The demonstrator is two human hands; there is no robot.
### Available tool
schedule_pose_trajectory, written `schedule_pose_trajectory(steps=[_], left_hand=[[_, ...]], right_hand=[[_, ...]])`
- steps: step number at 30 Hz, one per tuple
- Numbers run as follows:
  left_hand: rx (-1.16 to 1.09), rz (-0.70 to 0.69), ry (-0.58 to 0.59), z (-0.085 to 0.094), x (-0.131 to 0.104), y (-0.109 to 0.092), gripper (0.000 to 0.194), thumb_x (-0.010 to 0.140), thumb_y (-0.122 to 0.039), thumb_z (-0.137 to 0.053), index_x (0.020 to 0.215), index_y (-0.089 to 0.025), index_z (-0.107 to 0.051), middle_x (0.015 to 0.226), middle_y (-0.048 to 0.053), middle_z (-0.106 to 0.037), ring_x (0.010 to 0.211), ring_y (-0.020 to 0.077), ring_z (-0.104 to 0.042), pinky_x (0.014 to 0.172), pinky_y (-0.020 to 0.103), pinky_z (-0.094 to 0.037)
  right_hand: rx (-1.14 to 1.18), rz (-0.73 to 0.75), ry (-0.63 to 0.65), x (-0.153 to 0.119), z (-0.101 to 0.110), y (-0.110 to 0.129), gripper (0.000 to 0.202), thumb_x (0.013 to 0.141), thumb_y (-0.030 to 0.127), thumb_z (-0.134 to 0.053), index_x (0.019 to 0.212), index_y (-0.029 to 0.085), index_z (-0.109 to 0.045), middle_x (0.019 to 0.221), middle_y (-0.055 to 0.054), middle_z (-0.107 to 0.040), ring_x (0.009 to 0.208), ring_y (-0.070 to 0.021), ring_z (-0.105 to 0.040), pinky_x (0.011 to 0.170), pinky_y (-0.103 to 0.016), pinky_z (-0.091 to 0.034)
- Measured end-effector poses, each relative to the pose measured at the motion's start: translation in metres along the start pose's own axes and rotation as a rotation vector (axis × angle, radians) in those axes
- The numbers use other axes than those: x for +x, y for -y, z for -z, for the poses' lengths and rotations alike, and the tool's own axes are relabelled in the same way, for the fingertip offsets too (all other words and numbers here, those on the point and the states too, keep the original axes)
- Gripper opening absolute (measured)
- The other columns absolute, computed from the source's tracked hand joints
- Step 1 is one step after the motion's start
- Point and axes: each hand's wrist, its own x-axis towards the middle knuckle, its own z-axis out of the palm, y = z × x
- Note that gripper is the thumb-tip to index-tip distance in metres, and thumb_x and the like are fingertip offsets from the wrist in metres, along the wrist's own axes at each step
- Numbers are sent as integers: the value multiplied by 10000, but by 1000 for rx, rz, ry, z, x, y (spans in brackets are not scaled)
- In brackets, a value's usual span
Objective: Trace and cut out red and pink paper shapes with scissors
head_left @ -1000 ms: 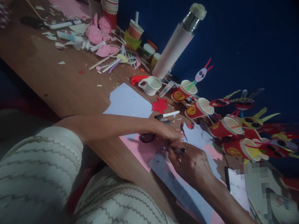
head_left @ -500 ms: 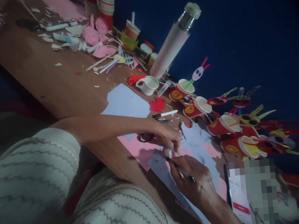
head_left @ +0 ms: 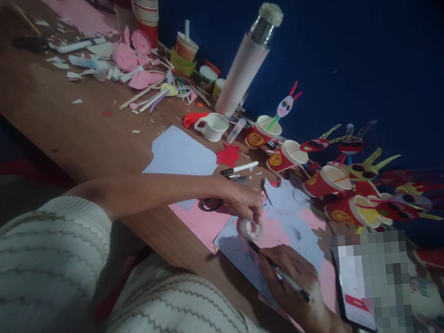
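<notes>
Head view: a wooden tabletop (head_left: 99, 141), seen at a slant, with craft materials spread over it.

Item, left hand (head_left: 244, 198): fingertips drawn together, pinching the near rim of a small white ring (head_left: 246, 230). The ring stood over pink and pale blue paper, between the two hands.

Item, right hand (head_left: 294, 279): fingers closed around a slim pen (head_left: 292, 282) with a light barrel and black ends; its dark front end lay just beside the ring.

Item, pale blue paper (head_left: 233, 256): beneath the pen's front end, overlapping pink paper (head_left: 196, 226).

Item, black loop (head_left: 210, 205): near the left wrist, on the pink paper.

Item, white marker (head_left: 245, 167), black at one end: beyond the left hand, near a red star-shaped cutout (head_left: 228, 155).

Item, white mug (head_left: 214, 127): past the cutout, near the foot of a tall pale flask (head_left: 243, 74) with a silvery neck.

Item, red paper cups (head_left: 256, 138): in a row along the far side, with decorated stick faces (head_left: 285, 106) above them.

Item, phone (head_left: 356, 300): screen lit, to the right of the right hand.
</notes>
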Motion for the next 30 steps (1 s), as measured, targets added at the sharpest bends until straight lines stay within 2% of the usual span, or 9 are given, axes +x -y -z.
schedule_pose_trajectory(steps=[8, 17, 30], left_hand=[[34, 2, 8, 0, -1, -2, 305, 708, -20, -550, 848, -212, -741, 807, 18, -606, 830, 186, -501, 765, 279, -356], [44, 38, -1, -1, -1, -1, 308, 701, -60, -566, 863, -252, -744, 847, 15, -598, 857, 184, -508, 784, 277, -374], [44, 35, -4, -1, -2, 1, 293, 741, -121, -551, 903, -271, -743, 906, 22, -609, 941, 196, -501, 833, 264, -366]], right_hand=[[4, -57, -43, -16, 0, -8, 122, 848, 101, -530, 914, 193, -576, 738, -46, -659, 657, -161, -622, 582, -272, -493], [-70, -109, -142, -16, 1, -8, 85, 872, 149, -507, 874, 194, -579, 678, -36, -652, 602, -155, -623, 547, -251, -496], [-109, -185, -199, -21, 3, -23, 99, 887, 185, -485, 881, 182, -584, 704, -45, -659, 625, -162, -634, 568, -252, -498]])
